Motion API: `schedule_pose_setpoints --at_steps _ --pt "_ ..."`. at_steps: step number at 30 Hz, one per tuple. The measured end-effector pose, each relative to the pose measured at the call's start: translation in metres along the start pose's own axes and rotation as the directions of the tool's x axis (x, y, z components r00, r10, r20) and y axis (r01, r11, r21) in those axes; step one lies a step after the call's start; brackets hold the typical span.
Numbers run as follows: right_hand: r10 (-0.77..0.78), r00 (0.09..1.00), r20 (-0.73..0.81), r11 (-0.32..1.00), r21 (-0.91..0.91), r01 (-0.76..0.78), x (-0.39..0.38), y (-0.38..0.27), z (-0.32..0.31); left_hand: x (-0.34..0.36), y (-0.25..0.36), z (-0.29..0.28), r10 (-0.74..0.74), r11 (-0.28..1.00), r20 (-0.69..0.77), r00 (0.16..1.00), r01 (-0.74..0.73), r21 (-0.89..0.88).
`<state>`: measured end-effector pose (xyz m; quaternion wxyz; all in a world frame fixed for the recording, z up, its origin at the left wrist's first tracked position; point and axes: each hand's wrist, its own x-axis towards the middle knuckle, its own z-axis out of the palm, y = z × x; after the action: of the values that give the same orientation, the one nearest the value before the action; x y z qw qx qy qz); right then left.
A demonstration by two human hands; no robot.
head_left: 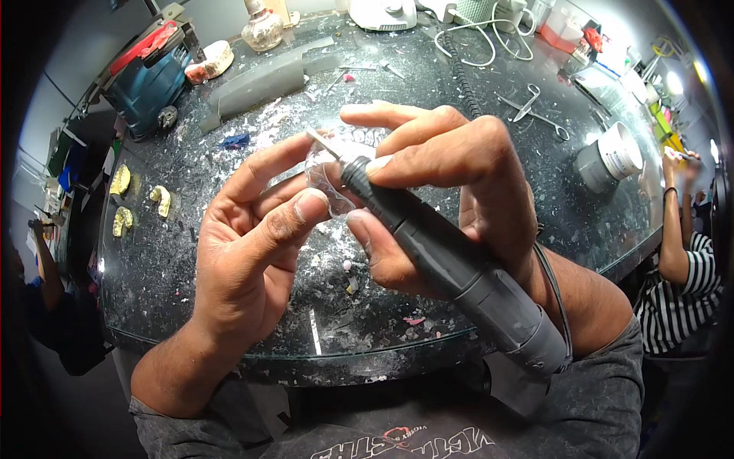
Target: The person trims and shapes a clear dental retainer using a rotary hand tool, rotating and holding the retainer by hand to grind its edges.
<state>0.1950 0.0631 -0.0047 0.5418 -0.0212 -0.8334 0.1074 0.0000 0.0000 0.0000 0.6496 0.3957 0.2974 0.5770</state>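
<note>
A dark speckled glass-topped workbench (229, 306), littered with pale chips and dust, fills the view. The left hand (252, 260) pinches a small clear plastic shell (327, 183) between thumb and fingers, raised above the bench so that its edge meets the tool. The right hand (451, 183) is wrapped pen-fashion around a grey rotary handpiece (451, 268), forefinger stretched forward, probably for steadiness. The thin bur (325, 144) touches the shell. Fingers cover much of the shell, so its shape is unclear; the handpiece's cable (554, 283) disappears behind the wrist.

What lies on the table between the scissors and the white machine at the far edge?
In the head view, a black coiled cord and loops of white cable lie between the scissors and white machine.
</note>
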Motion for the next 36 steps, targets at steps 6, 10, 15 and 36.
schedule_pose_setpoints --at_steps 6,10,15,36 --pt "0.006 0.999 -0.035 0.999 0.051 -0.004 0.003 -0.001 0.001 0.001 0.000 0.003 0.038 0.999 -0.001 0.999 -0.038 -0.025" --pt "0.089 0.987 -0.131 0.993 0.083 -0.078 0.001 -0.007 0.008 0.002 -0.001 0.003 0.029 0.999 0.035 0.999 -0.029 -0.015" --pt "0.157 0.963 -0.219 0.985 0.102 -0.138 0.003 -0.009 0.010 0.002 0.001 0.002 0.028 1.000 0.056 0.998 -0.029 0.009" --pt "0.158 0.959 -0.234 0.985 0.101 -0.138 0.004 -0.010 0.011 0.002 -0.003 0.001 0.098 0.995 0.016 0.995 -0.097 -0.019"
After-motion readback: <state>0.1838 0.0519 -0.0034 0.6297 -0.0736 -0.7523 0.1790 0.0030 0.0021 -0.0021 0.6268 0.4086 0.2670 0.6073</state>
